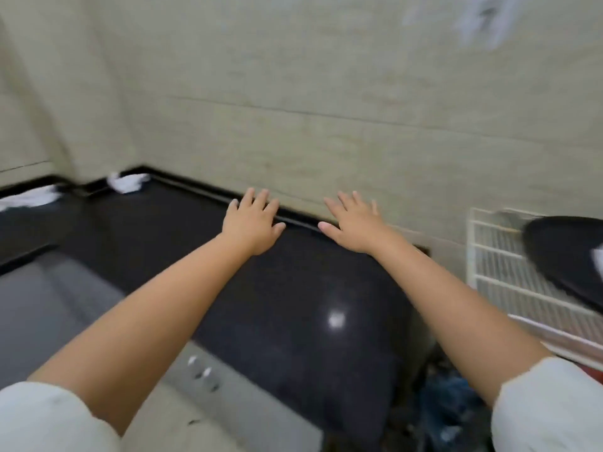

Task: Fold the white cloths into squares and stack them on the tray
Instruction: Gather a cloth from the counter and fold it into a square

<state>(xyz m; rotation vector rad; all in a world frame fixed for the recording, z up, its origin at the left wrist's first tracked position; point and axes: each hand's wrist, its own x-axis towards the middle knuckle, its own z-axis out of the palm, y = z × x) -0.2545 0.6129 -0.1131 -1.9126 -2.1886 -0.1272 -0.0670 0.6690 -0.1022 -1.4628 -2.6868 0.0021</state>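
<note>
left hand (253, 225), right hand (354, 225): fingers spread, empty, mid-frame | cloth (126, 183) upper left: crumpled, soft, light (likely limp) | pinch corners

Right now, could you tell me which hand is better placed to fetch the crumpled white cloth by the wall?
Left. The left hand is open and nearer the crumpled white cloth, far left on the counter. The right hand, also open, lies farther away.

We wear white sleeves (49, 415) pushed up past our elbows; forearms, left hand (253, 223) and right hand (354, 225) are bare.
</note>
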